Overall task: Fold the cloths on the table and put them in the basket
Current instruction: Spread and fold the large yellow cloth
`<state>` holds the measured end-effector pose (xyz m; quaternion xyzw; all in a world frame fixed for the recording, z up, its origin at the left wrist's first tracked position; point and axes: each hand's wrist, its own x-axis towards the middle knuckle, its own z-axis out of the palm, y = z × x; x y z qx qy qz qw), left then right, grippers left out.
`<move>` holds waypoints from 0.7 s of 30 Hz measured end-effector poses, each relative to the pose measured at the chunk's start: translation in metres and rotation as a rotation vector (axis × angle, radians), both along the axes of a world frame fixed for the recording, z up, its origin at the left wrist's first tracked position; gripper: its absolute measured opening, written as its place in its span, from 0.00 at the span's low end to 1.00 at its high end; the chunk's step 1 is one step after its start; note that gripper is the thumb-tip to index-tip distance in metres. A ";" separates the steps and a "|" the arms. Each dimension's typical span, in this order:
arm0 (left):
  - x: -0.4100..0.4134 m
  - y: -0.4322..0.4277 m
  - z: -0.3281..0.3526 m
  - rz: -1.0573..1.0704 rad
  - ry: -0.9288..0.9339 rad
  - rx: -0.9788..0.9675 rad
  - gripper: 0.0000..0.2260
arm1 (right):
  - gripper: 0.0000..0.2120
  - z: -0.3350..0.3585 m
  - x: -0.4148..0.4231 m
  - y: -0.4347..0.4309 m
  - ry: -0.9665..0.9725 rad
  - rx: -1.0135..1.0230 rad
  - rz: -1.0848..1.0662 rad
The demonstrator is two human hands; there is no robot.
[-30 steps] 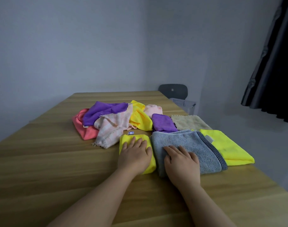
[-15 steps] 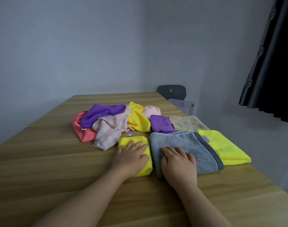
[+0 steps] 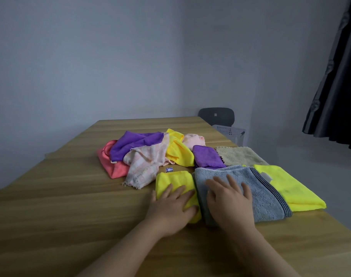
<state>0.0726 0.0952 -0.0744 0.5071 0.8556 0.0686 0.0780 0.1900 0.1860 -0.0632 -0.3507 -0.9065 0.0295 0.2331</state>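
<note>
My left hand [image 3: 171, 208] lies flat with straight fingers on a small folded yellow cloth [image 3: 173, 179]. My right hand [image 3: 229, 198] presses flat on the near end of a folded grey towel [image 3: 260, 188] beside it. A folded bright yellow cloth [image 3: 286, 186] lies to the right, partly under the towel. Behind is a loose heap: a coral cloth [image 3: 112, 164], a purple cloth [image 3: 134, 142], a pale pink checked cloth [image 3: 146, 164], a yellow cloth [image 3: 178, 150] and a pink cloth [image 3: 193, 139]. A folded purple cloth [image 3: 207, 156] and a beige cloth [image 3: 238, 155] lie flat. The grey basket [image 3: 230, 132] stands past the table's far right corner.
The wooden table [image 3: 50, 206] runs away from me, with bare wood on its left half and along the near edge. A dark chair [image 3: 216, 115] stands behind the basket. A dark curtain [image 3: 338, 86] hangs at the right. A small blue tag [image 3: 169, 169] lies near the yellow cloth.
Both hands have slid slightly toward me over the yellow cloth and the grey towel, staying flat on them. The cloths have not moved.
</note>
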 end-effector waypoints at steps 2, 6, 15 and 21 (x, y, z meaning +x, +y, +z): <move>-0.008 0.001 0.009 0.006 -0.136 0.031 0.21 | 0.21 0.010 -0.007 0.013 -0.002 -0.046 0.000; -0.039 0.011 0.032 0.150 -0.373 0.479 0.13 | 0.20 0.025 -0.027 0.043 -0.031 -0.161 -0.017; -0.101 0.084 0.038 0.055 -0.036 0.586 0.16 | 0.19 -0.011 -0.047 0.082 -0.055 -0.189 -0.111; -0.128 0.139 0.034 -0.055 0.364 0.184 0.27 | 0.19 -0.008 -0.051 0.085 -0.029 -0.168 -0.093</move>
